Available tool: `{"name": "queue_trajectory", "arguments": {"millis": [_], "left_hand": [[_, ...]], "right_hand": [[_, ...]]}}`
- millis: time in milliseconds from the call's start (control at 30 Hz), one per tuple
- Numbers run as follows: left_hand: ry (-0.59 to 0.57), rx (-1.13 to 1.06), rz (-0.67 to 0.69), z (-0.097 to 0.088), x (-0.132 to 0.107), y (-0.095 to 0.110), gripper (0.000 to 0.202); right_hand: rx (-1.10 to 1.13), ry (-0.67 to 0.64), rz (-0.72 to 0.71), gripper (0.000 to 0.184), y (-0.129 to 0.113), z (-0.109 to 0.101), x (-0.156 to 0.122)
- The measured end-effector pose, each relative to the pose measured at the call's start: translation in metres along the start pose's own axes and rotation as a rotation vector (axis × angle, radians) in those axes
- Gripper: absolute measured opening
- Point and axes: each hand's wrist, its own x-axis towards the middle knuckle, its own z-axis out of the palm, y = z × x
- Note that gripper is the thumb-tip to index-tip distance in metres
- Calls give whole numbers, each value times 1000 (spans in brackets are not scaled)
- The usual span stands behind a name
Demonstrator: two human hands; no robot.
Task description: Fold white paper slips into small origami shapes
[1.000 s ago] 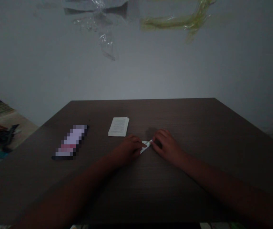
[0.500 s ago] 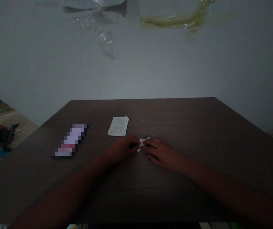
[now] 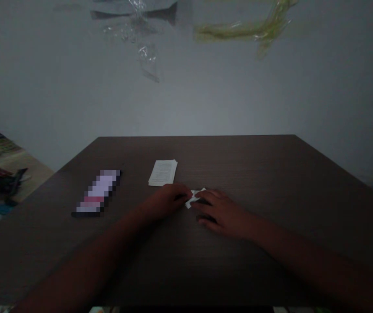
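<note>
Now the left hand (image 3: 168, 201) and right hand (image 3: 220, 213) hold a little folded paper (image 3: 193, 198) with closed fingers, near a paper stack (image 3: 163, 172).

Dim throughout, underexposed, with soft, flat, diffuse light; palest on grey wall (image 3: 186, 95), darkest on forearms (image 3: 85, 261), nearly black and short of detail. Faint soft shadows under left hand (image 3: 168, 202) and right hand (image 3: 220, 213) on dark wood table (image 3: 238, 161). Low contrast, slight grain, mild overall softness. Wide-angle stretching toward frame edges; coarse pixel mosaic over flat object (image 3: 97, 193) at left
</note>
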Motion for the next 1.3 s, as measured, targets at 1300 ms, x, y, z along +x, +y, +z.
{"name": "queue_trajectory", "arguments": {"millis": [1300], "left_hand": [[-102, -11, 41, -10, -6, 2, 24]], "right_hand": [[-42, -76, 96, 61, -20, -1, 8]]}}
